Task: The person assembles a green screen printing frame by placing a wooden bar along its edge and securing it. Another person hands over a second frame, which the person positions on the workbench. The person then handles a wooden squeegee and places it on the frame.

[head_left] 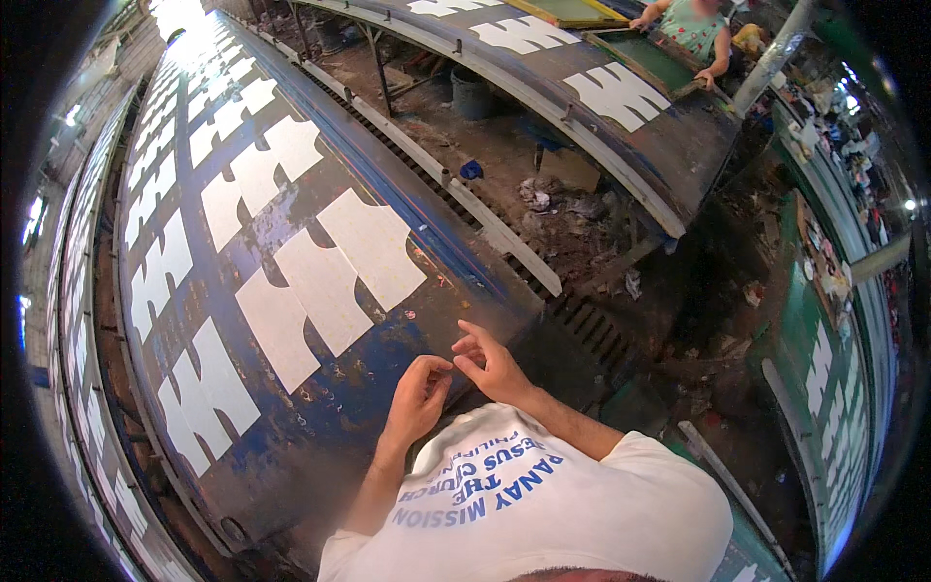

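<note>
My left hand (423,396) and my right hand (487,363) are raised close together before my chest, at the near end of a long dark table (373,364). Both have loosely bent fingers, with the fingertips nearly meeting; I see nothing held in either. The nearest large white cut piece (330,276), flat and with curved notches, lies on the table just beyond my hands. To its left lies a smaller white piece (208,396). Several more such pieces run in rows toward the far end. The tabletop is stained with blue and dark marks.
A slotted rail (504,247) runs along the table's right side. Across the littered aisle, a person (693,34) holds a framed screen (645,58) over another table with white pieces. More tables with pieces stand at far left (89,427) and right (824,388). A dark bucket (472,92) stands beneath.
</note>
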A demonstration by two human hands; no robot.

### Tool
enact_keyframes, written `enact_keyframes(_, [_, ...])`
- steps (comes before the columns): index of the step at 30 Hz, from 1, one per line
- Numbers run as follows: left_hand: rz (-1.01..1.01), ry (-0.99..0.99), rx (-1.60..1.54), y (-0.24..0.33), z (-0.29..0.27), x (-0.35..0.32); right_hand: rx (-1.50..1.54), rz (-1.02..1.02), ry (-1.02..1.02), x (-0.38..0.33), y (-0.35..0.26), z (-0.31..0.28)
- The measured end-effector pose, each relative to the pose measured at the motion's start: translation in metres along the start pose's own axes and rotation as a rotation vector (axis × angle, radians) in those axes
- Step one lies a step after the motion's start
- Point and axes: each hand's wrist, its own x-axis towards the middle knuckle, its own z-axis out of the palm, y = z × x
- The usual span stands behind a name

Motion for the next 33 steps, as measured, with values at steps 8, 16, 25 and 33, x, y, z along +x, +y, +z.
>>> enact_keyframes(8, [-0.233, -0.141, -0.021, -0.045, -0.053, -0.024, -0.208, -0.104, -0.027, -0.042, -0.026, 0.053])
enact_keyframes(16, [-0.076, -0.333, 0.003, -0.055, -0.047, -0.044, -0.185, -0.021, 0.145, -0.086, -0.017, 0.082])
enact_keyframes(25, [0.019, -0.463, 0.059, -0.043, -0.032, -0.028, -0.157, -0.085, 0.314, -0.105, -0.003, 0.078])
enact_keyframes(33, [0.113, -0.583, 0.029, -0.024, 0.011, 0.004, -0.204, -0.007, 0.325, -0.138, -0.016, 0.023])
